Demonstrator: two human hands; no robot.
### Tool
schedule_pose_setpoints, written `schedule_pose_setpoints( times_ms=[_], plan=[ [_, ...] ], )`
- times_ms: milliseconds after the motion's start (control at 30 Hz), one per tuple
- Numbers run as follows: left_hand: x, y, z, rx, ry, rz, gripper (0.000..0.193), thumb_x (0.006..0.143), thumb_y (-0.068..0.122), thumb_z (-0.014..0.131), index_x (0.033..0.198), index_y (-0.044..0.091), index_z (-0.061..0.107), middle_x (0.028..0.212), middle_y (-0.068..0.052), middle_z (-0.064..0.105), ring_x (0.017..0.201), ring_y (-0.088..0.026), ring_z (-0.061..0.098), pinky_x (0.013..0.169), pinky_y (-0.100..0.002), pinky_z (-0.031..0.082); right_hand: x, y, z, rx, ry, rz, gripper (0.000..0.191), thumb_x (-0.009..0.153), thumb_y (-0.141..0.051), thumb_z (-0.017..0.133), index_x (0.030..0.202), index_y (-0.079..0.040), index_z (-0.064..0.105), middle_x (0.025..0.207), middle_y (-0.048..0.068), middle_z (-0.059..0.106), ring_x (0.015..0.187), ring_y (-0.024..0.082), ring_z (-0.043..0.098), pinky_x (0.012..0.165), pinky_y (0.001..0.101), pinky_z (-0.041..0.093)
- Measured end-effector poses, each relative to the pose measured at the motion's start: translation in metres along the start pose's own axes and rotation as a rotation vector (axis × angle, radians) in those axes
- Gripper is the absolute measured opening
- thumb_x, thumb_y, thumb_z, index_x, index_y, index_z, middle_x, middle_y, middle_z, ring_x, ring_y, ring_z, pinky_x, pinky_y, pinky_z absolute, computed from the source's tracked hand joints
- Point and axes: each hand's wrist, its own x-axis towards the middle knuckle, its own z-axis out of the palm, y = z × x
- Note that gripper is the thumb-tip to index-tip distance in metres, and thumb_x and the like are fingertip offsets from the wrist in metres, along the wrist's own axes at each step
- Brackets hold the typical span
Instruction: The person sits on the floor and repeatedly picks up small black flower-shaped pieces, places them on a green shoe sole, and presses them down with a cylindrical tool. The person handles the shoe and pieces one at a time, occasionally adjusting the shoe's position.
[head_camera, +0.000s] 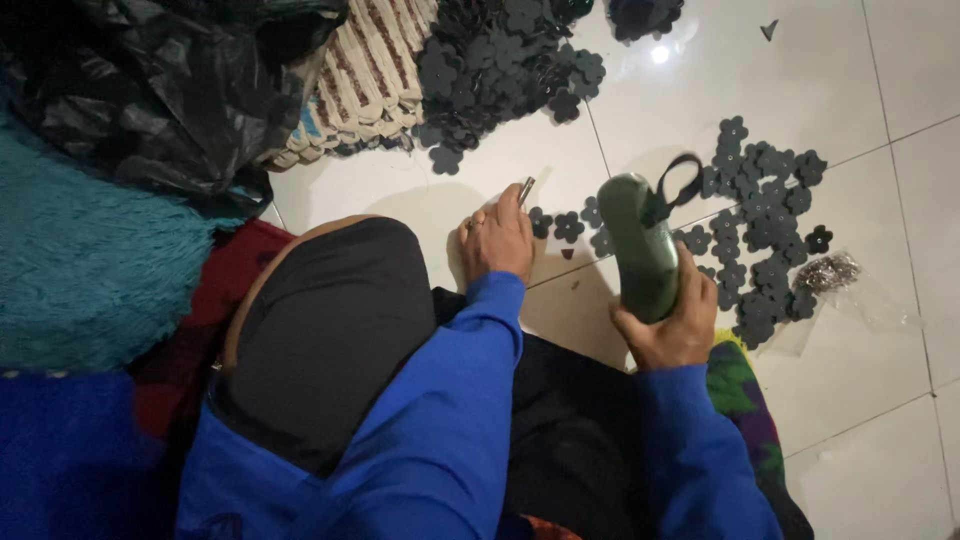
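Honestly, right hand wrapped tight round the green shoe, held up over the floor | left hand pinching a small metal tool, fingers closed on it | risk: tool tip could slip off the smooth shoe and jab my palm | loose strap might snag | dark flower cutouts just beside, easy to scatter

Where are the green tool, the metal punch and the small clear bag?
green tool (640, 255), head view, middle of its body in the right hand.
metal punch (526, 190), head view, its shaft above the left hand's fingers.
clear bag (828, 272), head view, the metal bits inside.
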Motion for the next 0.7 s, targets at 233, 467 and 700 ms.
schedule_pose_setpoints(
  times_ms=[233, 467, 700],
  plan=[
    [0.002, -0.003, 0.007, -0.095, 0.074, 0.015, 0.044, 0.097, 0.022, 0.056, 0.14, 0.02, 0.051, 0.116, -0.012, 0.073, 0.111, -0.033, 0.064, 0.104, -0.052, 0.039, -0.01, -0.005, 0.003, -0.045, -0.026, -0.098, 0.1, 0.063, -0.029, 0.089, 0.153, -0.015, 0.048, 0.131, 0.022, 0.055, 0.118, 0.04, 0.06, 0.098, 0.0487, 0.053],
    [0.0, 0.0, 0.003, -0.053, 0.061, -0.016, 0.035, 0.103, 0.027, 0.053, 0.138, 0.02, 0.052, 0.105, -0.011, 0.076, 0.103, -0.035, 0.068, 0.103, -0.053, 0.042, -0.006, 0.015, 0.015, -0.184, -0.193, 0.031, 0.106, 0.056, -0.031, 0.092, 0.152, -0.016, 0.048, 0.125, 0.023, 0.057, 0.113, 0.043, 0.059, 0.093, 0.0501, 0.052],
    [0.007, 0.008, 0.012, -0.264, 0.21, -0.08, 0.035, 0.105, 0.027, 0.053, 0.139, 0.018, 0.054, 0.108, -0.017, 0.074, 0.101, -0.039, 0.067, 0.094, -0.051, 0.047, -0.01, -0.007, 0.012, -0.006, -0.059, -0.123, 0.103, 0.064, -0.027, 0.088, 0.155, -0.008, 0.045, 0.127, 0.024, 0.054, 0.115, 0.041, 0.058, 0.098, 0.0494, 0.051]
  ],
)
